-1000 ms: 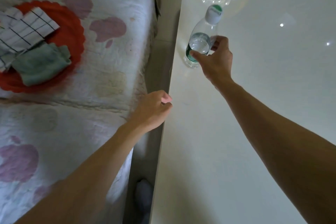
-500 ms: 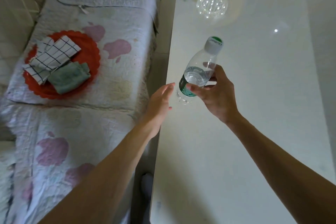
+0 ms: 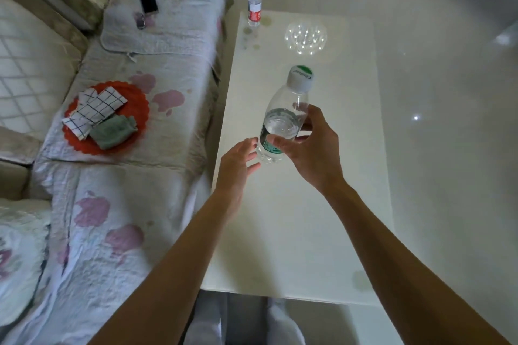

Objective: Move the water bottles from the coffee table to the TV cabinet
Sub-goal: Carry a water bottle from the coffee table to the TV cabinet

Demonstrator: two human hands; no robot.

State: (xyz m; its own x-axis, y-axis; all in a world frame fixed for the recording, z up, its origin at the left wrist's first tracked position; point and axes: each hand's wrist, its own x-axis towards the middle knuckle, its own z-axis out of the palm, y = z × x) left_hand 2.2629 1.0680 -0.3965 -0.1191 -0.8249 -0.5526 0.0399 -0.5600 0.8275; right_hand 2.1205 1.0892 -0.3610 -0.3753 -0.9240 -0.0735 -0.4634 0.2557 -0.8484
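My right hand grips a clear water bottle with a white-and-green cap and green label, held lifted and tilted above the white coffee table. My left hand is spread with straight fingers just left of the bottle's base, fingertips close to it; contact is unclear. A second bottle with a red cap and red label stands upright at the table's far left corner.
A sofa under a white quilt with pink patches runs along the table's left side. On it lie a red mat with folded cloths, a phone and keys. Glossy white floor lies right of the table.
My right hand lifted the bottle off the table and brought it nearer. My left hand rose from the table edge and opened beside the bottle. The view pulled back, showing the far bottle.
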